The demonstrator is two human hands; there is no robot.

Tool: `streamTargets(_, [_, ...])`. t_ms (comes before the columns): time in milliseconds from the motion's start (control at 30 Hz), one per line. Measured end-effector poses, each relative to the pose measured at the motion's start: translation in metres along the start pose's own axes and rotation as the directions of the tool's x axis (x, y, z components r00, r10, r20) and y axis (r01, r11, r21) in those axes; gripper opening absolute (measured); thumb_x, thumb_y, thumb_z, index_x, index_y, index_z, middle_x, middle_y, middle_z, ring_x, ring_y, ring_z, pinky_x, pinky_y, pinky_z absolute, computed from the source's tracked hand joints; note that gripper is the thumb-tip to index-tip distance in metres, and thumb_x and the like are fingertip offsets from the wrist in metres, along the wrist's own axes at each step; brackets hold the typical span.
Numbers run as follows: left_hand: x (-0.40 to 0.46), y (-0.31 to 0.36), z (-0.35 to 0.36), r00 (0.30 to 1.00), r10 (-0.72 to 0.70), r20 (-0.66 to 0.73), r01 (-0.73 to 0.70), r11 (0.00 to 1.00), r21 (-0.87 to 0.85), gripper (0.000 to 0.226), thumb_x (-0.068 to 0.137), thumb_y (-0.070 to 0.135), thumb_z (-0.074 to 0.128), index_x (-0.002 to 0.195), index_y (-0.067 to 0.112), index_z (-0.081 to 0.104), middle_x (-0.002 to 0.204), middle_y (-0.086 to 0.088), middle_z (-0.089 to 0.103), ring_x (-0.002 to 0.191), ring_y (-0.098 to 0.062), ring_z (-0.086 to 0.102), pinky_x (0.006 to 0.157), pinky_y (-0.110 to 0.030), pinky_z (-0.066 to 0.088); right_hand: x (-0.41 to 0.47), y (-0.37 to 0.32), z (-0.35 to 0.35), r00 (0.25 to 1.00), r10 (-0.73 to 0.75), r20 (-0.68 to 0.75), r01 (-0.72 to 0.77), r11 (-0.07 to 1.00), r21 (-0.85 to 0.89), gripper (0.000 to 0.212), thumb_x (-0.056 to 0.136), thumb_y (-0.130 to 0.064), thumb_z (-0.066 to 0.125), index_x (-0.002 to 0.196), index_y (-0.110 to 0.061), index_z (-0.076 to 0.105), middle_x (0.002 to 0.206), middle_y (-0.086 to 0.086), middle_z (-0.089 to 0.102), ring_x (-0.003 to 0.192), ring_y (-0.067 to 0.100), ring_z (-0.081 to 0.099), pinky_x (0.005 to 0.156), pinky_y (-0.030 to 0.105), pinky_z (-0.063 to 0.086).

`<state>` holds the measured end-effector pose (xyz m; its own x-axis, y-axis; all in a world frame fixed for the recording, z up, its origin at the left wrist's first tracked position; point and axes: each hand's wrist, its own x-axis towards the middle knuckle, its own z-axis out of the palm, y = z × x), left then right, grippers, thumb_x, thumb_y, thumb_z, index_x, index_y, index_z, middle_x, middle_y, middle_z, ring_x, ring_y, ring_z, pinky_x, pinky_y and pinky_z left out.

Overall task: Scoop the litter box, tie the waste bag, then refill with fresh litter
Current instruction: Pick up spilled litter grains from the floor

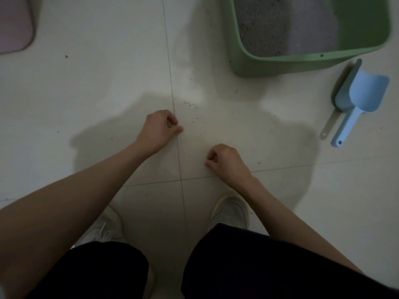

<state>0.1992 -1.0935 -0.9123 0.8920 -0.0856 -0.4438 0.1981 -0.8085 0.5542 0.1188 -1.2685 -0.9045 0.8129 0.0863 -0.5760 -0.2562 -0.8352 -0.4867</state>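
A single head-worn wide-angle camera looks steeply down at the tiled floor [97, 87] from standing height, the person's own forearms, knees and shoes filling the lower frame, the green litter box [269, 65] cropped at the top right edge.

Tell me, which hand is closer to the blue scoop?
The right hand. It sits left of and below the blue scoop, holding nothing. The left hand is farther left, across the floor.

A home floor — pale tiles [86, 93], litter box [269, 63], mat [13, 24].
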Motion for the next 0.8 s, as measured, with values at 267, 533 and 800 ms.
streamTargets(267, [0.003, 0.008, 0.003, 0.999, 0.024, 0.023, -0.026, 0.996, 0.082, 0.016, 0.087, 0.016, 0.061, 0.092, 0.004, 0.069, 0.098, -0.013, 0.067, 0.095, -0.026, 0.059, 0.081, -0.030, 0.042, 0.003, -0.001, 0.000, 0.998, -0.037, 0.048, 0.040, 0.996, -0.076, 0.020, 0.091, -0.019, 0.056, 0.099, -0.002, 0.064, 0.110, 0.015, 0.060, 0.104, 0.029, 0.055, 0.087, 0.033, 0.039])
streamTargets(533, [0.003, 0.017, -0.003, 0.995, -0.094, 0.024, 0.096, 0.991, -0.097, 0.012, 0.085, 0.012, 0.057, 0.084, 0.005, 0.066, 0.081, -0.005, 0.061, 0.079, -0.017, 0.056, 0.074, -0.021, 0.040, -0.004, 0.004, 0.010, 0.995, -0.084, -0.061, 0.077, 0.992, -0.098, 0.021, 0.092, -0.017, 0.054, 0.098, 0.000, 0.063, 0.106, 0.017, 0.060, 0.101, 0.031, 0.054, 0.085, 0.033, 0.036])
streamTargets(800, [0.008, 0.023, -0.015, 0.922, -0.236, 0.306, 0.366, 0.279, -0.888, 0.021, 0.085, -0.007, 0.042, 0.071, 0.003, 0.055, 0.060, -0.005, 0.061, 0.059, -0.016, 0.061, 0.057, -0.019, 0.051, 0.003, 0.009, -0.009, 0.978, 0.167, -0.124, -0.080, 0.852, 0.518, 0.014, 0.090, -0.013, 0.059, 0.088, -0.003, 0.067, 0.074, 0.002, 0.061, 0.064, 0.007, 0.053, 0.062, 0.017, 0.039])
